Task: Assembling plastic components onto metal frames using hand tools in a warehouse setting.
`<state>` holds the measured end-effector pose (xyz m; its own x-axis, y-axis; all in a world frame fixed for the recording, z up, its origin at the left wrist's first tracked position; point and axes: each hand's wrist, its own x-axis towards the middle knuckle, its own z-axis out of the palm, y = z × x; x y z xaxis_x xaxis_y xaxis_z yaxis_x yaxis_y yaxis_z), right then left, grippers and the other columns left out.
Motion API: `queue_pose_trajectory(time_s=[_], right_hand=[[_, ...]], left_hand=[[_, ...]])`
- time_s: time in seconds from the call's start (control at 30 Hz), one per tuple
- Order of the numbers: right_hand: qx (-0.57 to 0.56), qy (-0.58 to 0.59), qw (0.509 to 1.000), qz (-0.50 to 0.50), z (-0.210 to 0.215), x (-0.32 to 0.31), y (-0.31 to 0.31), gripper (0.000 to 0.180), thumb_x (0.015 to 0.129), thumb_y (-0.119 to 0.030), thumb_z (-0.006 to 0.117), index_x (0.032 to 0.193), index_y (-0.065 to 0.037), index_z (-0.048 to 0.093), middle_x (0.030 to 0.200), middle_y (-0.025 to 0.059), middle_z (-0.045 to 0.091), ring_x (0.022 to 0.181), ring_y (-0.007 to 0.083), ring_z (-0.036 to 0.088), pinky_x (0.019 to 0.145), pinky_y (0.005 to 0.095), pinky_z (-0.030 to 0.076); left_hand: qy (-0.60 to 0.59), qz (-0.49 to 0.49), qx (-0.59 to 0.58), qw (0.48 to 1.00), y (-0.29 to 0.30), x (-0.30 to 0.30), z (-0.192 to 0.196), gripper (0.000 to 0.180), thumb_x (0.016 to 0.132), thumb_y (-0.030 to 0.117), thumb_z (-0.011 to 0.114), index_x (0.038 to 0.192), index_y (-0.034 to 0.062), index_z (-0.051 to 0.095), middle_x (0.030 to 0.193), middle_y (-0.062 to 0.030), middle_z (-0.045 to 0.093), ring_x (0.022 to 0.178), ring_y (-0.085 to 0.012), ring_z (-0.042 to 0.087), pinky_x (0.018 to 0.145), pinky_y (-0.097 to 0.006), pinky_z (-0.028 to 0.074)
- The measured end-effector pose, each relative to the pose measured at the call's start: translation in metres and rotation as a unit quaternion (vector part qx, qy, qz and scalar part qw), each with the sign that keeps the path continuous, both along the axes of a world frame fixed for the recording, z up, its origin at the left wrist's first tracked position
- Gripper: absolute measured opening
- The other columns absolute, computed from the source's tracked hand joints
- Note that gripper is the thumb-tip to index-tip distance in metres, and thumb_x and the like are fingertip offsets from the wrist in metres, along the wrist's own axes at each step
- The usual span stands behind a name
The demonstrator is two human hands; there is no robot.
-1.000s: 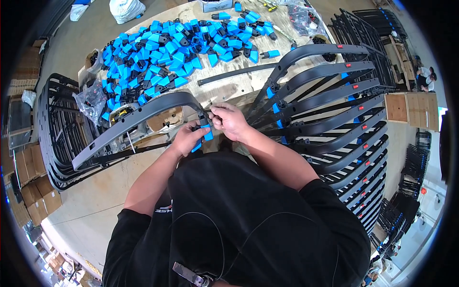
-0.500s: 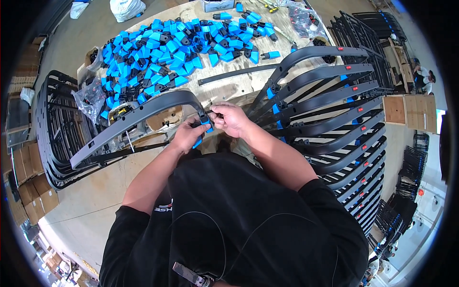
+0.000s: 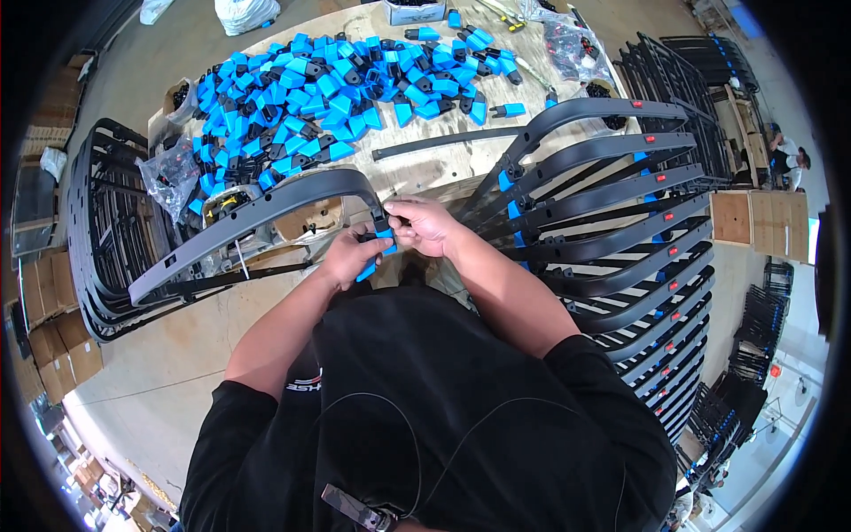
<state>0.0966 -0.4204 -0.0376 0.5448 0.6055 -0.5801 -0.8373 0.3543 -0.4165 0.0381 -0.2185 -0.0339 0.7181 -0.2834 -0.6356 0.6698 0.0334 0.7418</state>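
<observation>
Nearest, below the curved black frame [image 3: 248,210], is the person's black shirt [image 3: 461,381]. At the frame's right-hand end sits a blue-and-black end cap [image 3: 386,238], and the left hand [image 3: 348,255], just below that end, has its grip pinching this cap between thumb and fingers. The right hand [image 3: 425,226] is just right of the same end, fingers curled in close to it; I cannot tell whether its grip pinches a small part. Left of the frame stand more black frames [image 3: 81,213]; well to its right, a row of curved frames with red labels [image 3: 612,182] fans out. Beyond the frame spreads the wooden table [image 3: 443,168], bearing a flat black bar [image 3: 448,142], then a heap of blue-and-black caps [image 3: 330,84]. Farthest beyond the frame, a white sack [image 3: 248,13] rests on the floor
</observation>
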Motion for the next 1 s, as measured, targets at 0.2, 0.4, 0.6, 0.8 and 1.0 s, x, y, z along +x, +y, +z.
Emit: queue_pose_trajectory(time_s=[0.2, 0.4, 0.6, 0.8, 1.0], right_hand=[[-0.103, -0.009, 0.992, 0.071, 0.003, 0.003, -0.004, 0.018, 0.102, -0.029, 0.062, 0.096, -0.012, 0.058, 0.07, -0.004, 0.05, 0.052, 0.0051, 0.039, 0.046, 0.0225, 0.026], [-0.303, -0.156, 0.934, 0.109, 0.017, -0.001, 0.021, 0.035, 0.103, -0.044, 0.055, 0.088, -0.012, 0.055, 0.066, -0.0036, 0.045, 0.049, 0.0071, 0.036, 0.044, 0.0258, 0.027], [0.017, 0.032, 0.996, 0.083, 0.012, -0.003, -0.004, 0.053, 0.103, -0.058, 0.043, 0.093, -0.008, 0.058, 0.073, 0.0025, 0.05, 0.062, 0.0158, 0.047, 0.051, 0.0278, 0.032], [0.116, 0.075, 0.989, 0.044, 0.048, -0.018, -0.007, 0.066, 0.1, -0.065, 0.042, 0.107, -0.002, 0.061, 0.096, 0.0109, 0.065, 0.082, 0.0236, 0.061, 0.067, 0.034, 0.049], [0.146, 0.063, 0.986, 0.047, 0.042, -0.028, 0.009, 0.068, 0.102, -0.062, 0.042, 0.119, 0.001, 0.061, 0.113, 0.015, 0.068, 0.106, 0.0294, 0.066, 0.094, 0.0441, 0.053]], left_hand=[[0.014, -0.015, 0.008, 1.0, -0.002, 0.003, 0.015, 0.042, 0.089, 0.019, 0.077, 0.126, 0.0025, 0.063, 0.094, -0.003, 0.068, 0.073, -0.011, 0.062, 0.065, -0.027, 0.05], [0.012, -0.012, 0.002, 1.0, -0.002, 0.002, 0.011, 0.043, 0.09, 0.02, 0.077, 0.126, 0.002, 0.063, 0.094, -0.0032, 0.068, 0.073, -0.0112, 0.062, 0.065, -0.028, 0.05], [0.018, 0.037, 0.113, 0.993, 0.004, -0.004, 0.02, 0.032, 0.092, 0.022, 0.075, 0.113, -0.0004, 0.064, 0.089, -0.0032, 0.067, 0.066, -0.0104, 0.06, 0.061, -0.027, 0.049], [-0.183, 0.02, 0.145, 0.972, 0.018, -0.023, 0.054, 0.016, 0.092, 0.02, 0.074, 0.091, 0.0051, 0.067, 0.082, -0.0046, 0.066, 0.064, -0.0136, 0.061, 0.061, -0.031, 0.05], [-0.492, -0.116, 0.324, 0.799, 0.002, -0.022, 0.116, 0.013, 0.083, 0.019, 0.077, 0.093, 0.0128, 0.072, 0.093, -0.0084, 0.064, 0.079, -0.0296, 0.067, 0.068, -0.04, 0.055]])
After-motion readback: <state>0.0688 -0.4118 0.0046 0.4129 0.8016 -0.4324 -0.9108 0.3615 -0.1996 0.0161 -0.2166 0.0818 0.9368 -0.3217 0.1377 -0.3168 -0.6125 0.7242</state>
